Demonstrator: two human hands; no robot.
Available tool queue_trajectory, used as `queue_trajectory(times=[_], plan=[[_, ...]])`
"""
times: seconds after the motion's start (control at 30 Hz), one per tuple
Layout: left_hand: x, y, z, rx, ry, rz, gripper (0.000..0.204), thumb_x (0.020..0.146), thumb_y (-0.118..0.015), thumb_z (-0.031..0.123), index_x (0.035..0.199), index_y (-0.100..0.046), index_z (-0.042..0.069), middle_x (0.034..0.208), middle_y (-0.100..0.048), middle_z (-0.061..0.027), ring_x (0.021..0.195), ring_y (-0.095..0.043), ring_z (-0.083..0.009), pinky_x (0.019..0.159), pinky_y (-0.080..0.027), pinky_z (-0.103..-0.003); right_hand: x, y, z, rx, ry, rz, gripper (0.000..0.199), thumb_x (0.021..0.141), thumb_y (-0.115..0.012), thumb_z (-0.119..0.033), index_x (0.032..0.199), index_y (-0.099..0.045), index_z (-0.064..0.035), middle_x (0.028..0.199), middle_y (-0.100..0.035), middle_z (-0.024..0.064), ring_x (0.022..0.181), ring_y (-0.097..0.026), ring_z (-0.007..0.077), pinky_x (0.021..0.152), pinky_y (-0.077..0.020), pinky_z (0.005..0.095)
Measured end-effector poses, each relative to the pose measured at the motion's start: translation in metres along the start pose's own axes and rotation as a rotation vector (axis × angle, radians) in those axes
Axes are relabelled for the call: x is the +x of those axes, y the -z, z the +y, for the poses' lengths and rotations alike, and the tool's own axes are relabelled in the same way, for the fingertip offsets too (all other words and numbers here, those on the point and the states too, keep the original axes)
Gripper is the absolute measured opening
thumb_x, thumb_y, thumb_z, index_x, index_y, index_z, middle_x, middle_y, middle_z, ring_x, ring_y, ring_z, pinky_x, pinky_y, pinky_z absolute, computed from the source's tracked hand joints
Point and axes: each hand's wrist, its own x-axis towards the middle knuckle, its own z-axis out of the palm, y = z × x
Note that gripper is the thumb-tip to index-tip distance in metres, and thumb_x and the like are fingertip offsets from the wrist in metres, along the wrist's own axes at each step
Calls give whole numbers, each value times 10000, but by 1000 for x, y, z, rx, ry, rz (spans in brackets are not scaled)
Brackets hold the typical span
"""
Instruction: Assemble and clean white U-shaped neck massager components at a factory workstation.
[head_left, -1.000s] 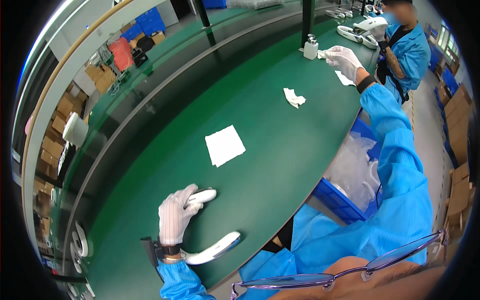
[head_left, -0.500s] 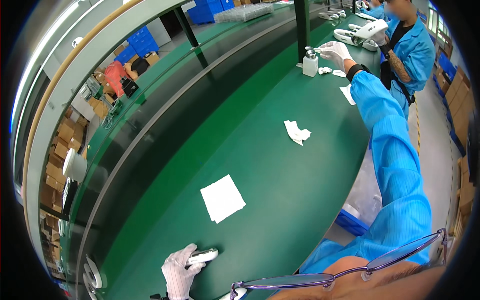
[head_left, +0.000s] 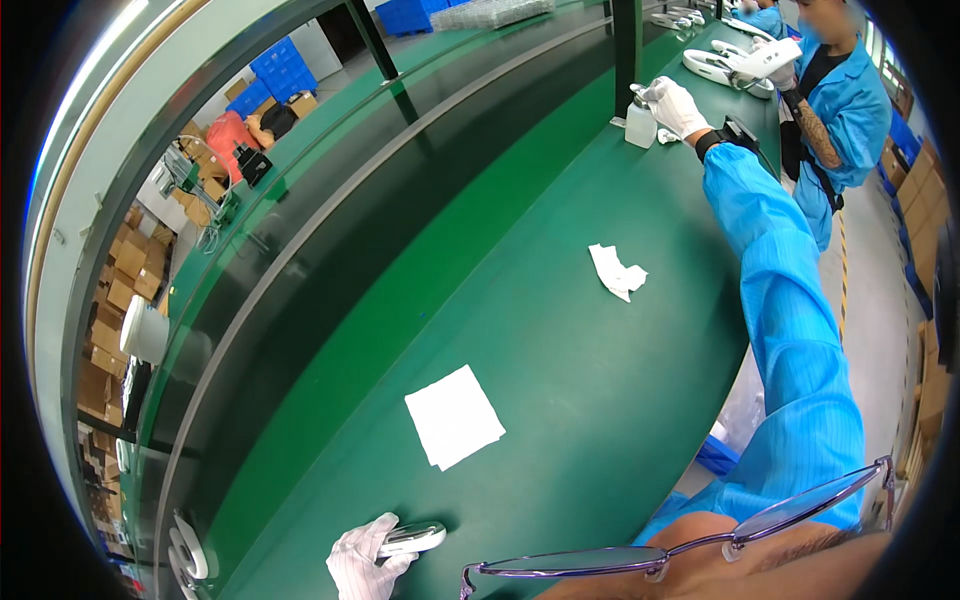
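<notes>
Here, left hand (head_left: pixel 366 560) with fingers curled narrow around a white device (head_left: pixel 418 540), its near end hidden under them, wrist cut off, cloth (head_left: pixel 455 417) beyond those fingertips, bottle (head_left: pixel 641 129) below the right hand's (head_left: pixel 668 106) bent fingers, top partly covered, cannot tell whether they grip.

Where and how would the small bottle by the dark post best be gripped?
Likely around the body of the bottle, from the near side: it stands upright with its straight-sided body exposed there, while the post is close behind and the right hand partly hides its top.
</notes>
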Motion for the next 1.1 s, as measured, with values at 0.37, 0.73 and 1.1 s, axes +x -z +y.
queue_trajectory(times=[0.37, 0.73, 1.1], plan=[[0, -2, 3, 3, 0, 25, 577, 751, -796, 209, 1299, -625, 150, 1181, -693, -77, 1071, -642, -287, 950, -502, -387, -2, 12, -3, -10, 36, -47, 157, 857, -629, -122, 943, -760, -138, 919, -671, 144, 860, -681, 357, 758, -536, 415], [-4, -1, 4, 18, -46, 85, 589, 741, -808, 218, 1298, -624, 159, 1165, -696, -65, 1033, -650, -281, 914, -519, -384, 4, 7, -3, -236, 226, -104, 190, 801, -669, -48, 945, -772, -118, 935, -652, 158, 874, -673, 367, 764, -546, 419], [-4, -9, -6, -36, -8, 77, 596, 740, -806, 236, 1300, -620, 153, 1200, -683, -68, 1057, -640, -281, 921, -513, -381, 12, 10, -5, -178, 156, -154, 241, 815, -666, -41, 1021, -757, -127, 963, -652, 171, 916, -668, 375, 797, -535, 428]])
